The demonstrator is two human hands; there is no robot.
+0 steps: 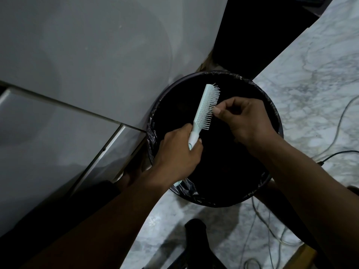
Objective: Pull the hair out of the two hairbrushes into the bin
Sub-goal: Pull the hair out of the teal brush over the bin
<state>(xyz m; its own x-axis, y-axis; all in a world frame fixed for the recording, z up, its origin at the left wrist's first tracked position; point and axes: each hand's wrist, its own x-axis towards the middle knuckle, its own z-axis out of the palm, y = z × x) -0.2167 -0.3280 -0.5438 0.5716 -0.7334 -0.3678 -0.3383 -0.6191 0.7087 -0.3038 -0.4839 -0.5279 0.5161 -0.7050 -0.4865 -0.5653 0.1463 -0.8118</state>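
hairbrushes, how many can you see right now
1. A pale hairbrush is held by its handle in the left hand over the bin, the right hand at its bristles. The second brush is not in view.

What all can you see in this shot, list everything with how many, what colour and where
hairbrush: one, pale mint-white, held over the bin, bristles facing right
bin: one, round, black liner, centre of view on the floor
floor: white-grey marble, right and bottom
cables: several, pale and black, on the floor at right
cabinet panels: grey-white, left and top
dark object: one, black, bottom centre, cannot identify
left hand: gripping the brush handle
right hand: fingertips pinching at the bristles
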